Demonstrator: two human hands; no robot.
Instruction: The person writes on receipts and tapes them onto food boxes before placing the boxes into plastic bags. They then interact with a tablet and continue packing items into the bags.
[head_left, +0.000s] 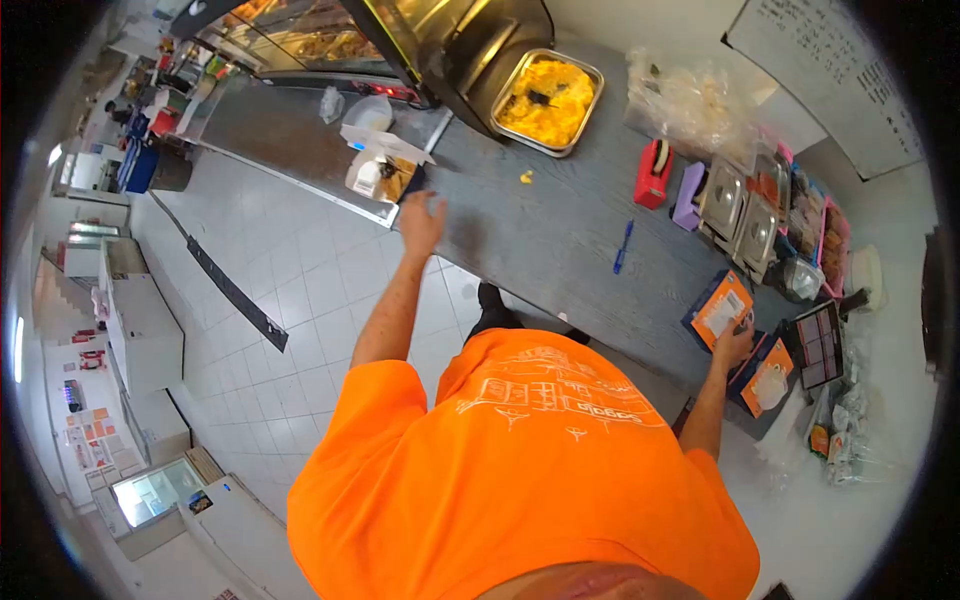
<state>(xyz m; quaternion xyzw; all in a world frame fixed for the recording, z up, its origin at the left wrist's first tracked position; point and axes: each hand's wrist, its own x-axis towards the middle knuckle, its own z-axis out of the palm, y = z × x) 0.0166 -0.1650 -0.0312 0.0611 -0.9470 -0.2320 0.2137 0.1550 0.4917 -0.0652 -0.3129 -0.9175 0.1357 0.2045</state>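
My left hand [422,224] is at the counter's front edge with its fingers apart and nothing in them. Just beyond its fingertips is an open white container [372,176] with a raised flap and something dark at its right side; its contents are hard to make out. Far to the right, my right hand [735,345] has its fingers curled at the lower edge of an orange and dark blue box [718,308]. A second orange and blue box [768,380], with whitish material showing on its face, lies right beside that hand.
A metal tray of yellow food [548,100] stands at the back by the glass display case [310,40]. A red tape dispenser [654,175], blue pen [624,247] and lidded metal containers [722,200] are on the counter [540,230]. A dark tablet-like panel [820,345] stands at far right.
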